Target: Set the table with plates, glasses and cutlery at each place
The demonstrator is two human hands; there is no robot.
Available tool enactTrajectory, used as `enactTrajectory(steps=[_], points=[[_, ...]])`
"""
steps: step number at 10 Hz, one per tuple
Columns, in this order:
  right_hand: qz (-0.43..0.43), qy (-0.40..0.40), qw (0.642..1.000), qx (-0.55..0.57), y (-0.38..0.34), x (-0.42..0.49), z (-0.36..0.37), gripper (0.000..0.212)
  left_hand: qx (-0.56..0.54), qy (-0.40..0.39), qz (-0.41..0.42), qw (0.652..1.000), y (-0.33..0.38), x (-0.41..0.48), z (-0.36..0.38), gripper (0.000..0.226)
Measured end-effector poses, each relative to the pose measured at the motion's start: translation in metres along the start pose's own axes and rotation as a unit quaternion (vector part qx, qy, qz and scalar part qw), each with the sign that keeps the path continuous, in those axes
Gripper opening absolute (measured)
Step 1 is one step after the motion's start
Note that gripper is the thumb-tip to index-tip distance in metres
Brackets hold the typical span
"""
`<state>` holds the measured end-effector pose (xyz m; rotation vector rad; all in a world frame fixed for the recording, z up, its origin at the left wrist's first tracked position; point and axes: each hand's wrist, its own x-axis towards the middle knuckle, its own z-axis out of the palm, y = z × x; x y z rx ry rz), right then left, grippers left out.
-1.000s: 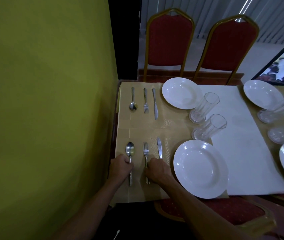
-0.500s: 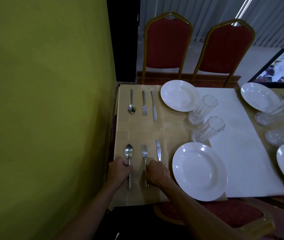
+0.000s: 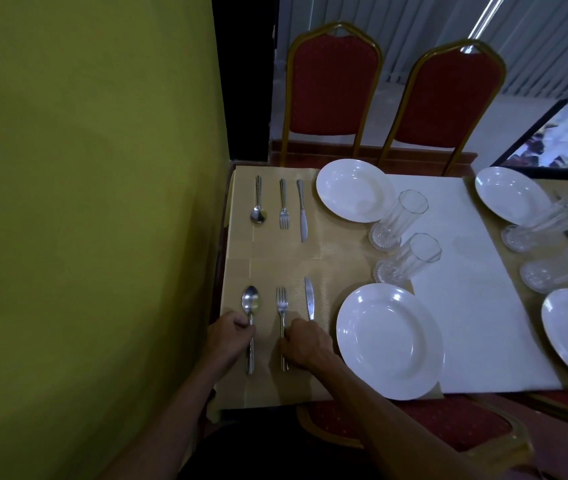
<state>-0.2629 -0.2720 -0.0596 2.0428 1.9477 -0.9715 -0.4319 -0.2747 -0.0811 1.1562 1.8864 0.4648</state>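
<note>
At the near place a spoon (image 3: 250, 303), a fork (image 3: 281, 303) and a knife (image 3: 309, 297) lie side by side on the tan placemat (image 3: 268, 265), left of a white plate (image 3: 389, 341). My left hand (image 3: 228, 336) pinches the spoon's handle. My right hand (image 3: 306, 342) has its fingers curled on the fork's handle and covers the knife's handle. A second spoon (image 3: 258, 202), fork (image 3: 284, 204) and knife (image 3: 302, 211) lie at the far place beside another white plate (image 3: 355, 190). Two clear glasses (image 3: 398, 220) (image 3: 408, 259) stand between the plates.
A green wall (image 3: 85, 202) runs close along the table's left edge. Two red chairs (image 3: 332, 88) stand behind the table, and a red seat (image 3: 414, 424) is under my right arm. To the right are more plates (image 3: 511, 195), glasses (image 3: 549, 223) and a white cloth (image 3: 476, 289).
Both hands have stayed on the spoon and fork handles; the cutlery has barely shifted. The view has tilted slightly.
</note>
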Motion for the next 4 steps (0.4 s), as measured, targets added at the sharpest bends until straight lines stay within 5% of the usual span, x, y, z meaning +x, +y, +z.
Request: enactTrajectory(steps=[4], points=[[-0.055,0.005,0.998,-0.005,0.006,-0.01,-0.035,0.026,-0.075,0.066,-0.016,0.995,-0.021,0.015,-0.002,0.016]])
